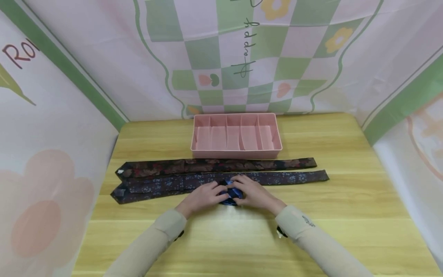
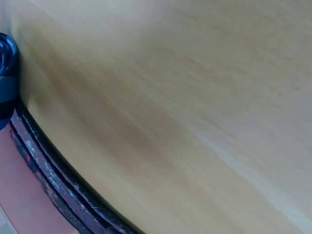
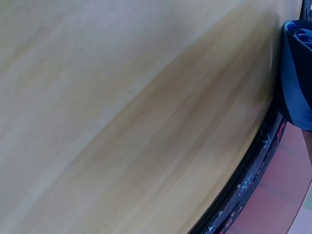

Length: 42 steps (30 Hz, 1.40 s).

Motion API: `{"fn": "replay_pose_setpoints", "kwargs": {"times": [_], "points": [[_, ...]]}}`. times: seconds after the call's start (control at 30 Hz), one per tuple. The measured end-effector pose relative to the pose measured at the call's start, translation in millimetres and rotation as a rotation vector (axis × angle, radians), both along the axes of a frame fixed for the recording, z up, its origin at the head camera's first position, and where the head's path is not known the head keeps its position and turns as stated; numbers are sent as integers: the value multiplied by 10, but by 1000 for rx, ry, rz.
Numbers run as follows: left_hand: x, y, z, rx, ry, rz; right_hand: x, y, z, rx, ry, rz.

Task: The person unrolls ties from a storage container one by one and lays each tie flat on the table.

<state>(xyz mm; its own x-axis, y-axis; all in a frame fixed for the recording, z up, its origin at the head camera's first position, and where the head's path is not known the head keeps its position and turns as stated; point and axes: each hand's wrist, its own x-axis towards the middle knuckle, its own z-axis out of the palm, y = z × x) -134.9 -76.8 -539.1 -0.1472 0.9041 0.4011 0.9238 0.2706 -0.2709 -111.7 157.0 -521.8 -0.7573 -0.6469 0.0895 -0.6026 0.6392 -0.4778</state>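
Note:
A blue and black striped necktie [image 1: 229, 201] is coiled into a compact roll near the middle of the table. My left hand [image 1: 204, 197] grips its left side with bent fingers, while my right hand [image 1: 255, 193] holds the right side between thumb and fingers. In the right wrist view the rolled tie [image 3: 296, 78] shows its wound layers at the top; the left wrist view catches only an edge of the roll [image 2: 7, 63]. Just beyond the hands lies a dark necktie with small blue flowers [image 1: 152, 186], folded lengthwise and stretched sideways.
Behind the blue-flowered tie, a brown and red floral necktie [image 1: 214, 166] lies parallel to it, also folded. A pink box [image 1: 237, 154] with several narrow compartments stands farther back on the wooden table [image 1: 221, 246]. Printed fabric walls [image 1: 159, 57] rise behind and at both sides.

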Motion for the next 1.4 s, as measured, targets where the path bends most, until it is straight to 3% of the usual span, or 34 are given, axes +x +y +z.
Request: {"fn": "replay_pose_setpoints", "kwargs": {"times": [0.77, 0.93, 1.13, 1.27, 1.4], "points": [[74, -267, 12, -22, -43, 47, 32, -36, -45, -8, -54, 22], [69, -459, -26, -25, -51, 112, 49, 57, -98, -50, -84, -21], [89, -695, -73, -124, -97, 145, 71, 157, -146, -42, -116, -22], [79, -689, -79, -207, -125, 197, 49, 120, -117, 36, -54, 15], [53, -645, -127, -199, -119, 173, 35, 97, -104, 43, -33, -7]]}}
